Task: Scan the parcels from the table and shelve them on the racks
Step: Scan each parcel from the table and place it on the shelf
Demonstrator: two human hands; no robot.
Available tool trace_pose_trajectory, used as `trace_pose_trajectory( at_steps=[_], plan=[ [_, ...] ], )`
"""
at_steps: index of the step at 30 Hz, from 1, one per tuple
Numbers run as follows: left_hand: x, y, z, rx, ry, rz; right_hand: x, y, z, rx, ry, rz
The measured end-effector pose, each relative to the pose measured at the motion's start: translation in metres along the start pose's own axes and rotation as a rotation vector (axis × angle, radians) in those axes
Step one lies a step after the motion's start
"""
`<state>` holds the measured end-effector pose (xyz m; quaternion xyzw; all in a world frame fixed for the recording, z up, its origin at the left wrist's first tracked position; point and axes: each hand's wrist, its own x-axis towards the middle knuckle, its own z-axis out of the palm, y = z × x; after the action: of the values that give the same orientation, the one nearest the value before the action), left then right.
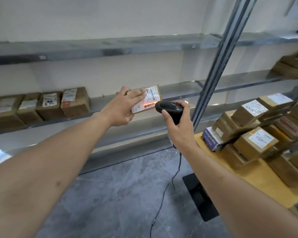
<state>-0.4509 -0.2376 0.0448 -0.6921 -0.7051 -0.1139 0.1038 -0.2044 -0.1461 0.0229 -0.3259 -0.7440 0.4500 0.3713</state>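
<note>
Now: left hand (123,107) gripping labelled cardboard parcel (145,98), right hand (178,124) clamped on black barcode scanner (169,108), red beam on label.

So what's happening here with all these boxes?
A person is scanning a parcel. The left hand holds a small cardboard box up in front of the rack, and the right hand grips a black scanner whose red beam lies across the barcode on the label. Four boxes already sit on the shelf at the left, and a pile of parcels waits on the table at the right.
</note>
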Motion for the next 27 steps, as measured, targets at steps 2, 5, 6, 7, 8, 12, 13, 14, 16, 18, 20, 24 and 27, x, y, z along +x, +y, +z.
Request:
trace_pose_trajectory(
  at_steps=[2,5,6,7,8,12,13,14,16,18,20,24,27],
  plan=[
    [-0.006,-0.013,-0.001,0.0,0.004,-0.021,0.008,-0.004,0.011,-0.002,-0.018,-0.011],
    [-0.01,-0.031,0.0,0.0,0.011,-0.048,0.019,-0.006,0.025,-0.005,-0.052,-0.002],
    [-0.01,-0.037,0.001,-0.006,0.015,-0.066,0.023,-0.006,0.029,-0.01,-0.068,-0.004],
    [-0.009,-0.043,0.002,-0.008,0.015,-0.085,0.028,-0.005,0.032,-0.017,-0.088,-0.011],
    [-0.007,-0.048,0.004,-0.005,0.013,-0.097,0.034,-0.003,0.034,-0.027,-0.105,-0.019],
    [0.003,-0.066,0.014,0.023,-0.007,-0.137,0.063,0.006,0.043,-0.035,-0.156,-0.032],
    [0.006,-0.07,0.017,0.026,-0.016,-0.152,0.072,0.008,0.046,-0.03,-0.161,-0.033],
    [0.011,-0.076,0.021,0.024,-0.023,-0.164,0.08,0.011,0.048,-0.027,-0.166,-0.036],
    [0.019,-0.085,0.03,0.008,-0.019,-0.197,0.098,0.017,0.054,-0.017,-0.183,-0.037],
    [0.027,-0.095,0.04,-0.017,-0.009,-0.249,0.117,0.024,0.06,-0.01,-0.2,-0.038],
    [0.036,-0.103,0.051,-0.027,-0.008,-0.326,0.135,0.031,0.067,-0.013,-0.227,-0.028],
    [0.046,-0.115,0.07,-0.106,0.042,-0.517,0.164,0.041,0.087,0.001,-0.26,-0.015],
    [0.052,-0.126,0.079,-0.149,0.078,-0.627,0.182,0.042,0.111,0.038,-0.271,0.011]
  ],
)
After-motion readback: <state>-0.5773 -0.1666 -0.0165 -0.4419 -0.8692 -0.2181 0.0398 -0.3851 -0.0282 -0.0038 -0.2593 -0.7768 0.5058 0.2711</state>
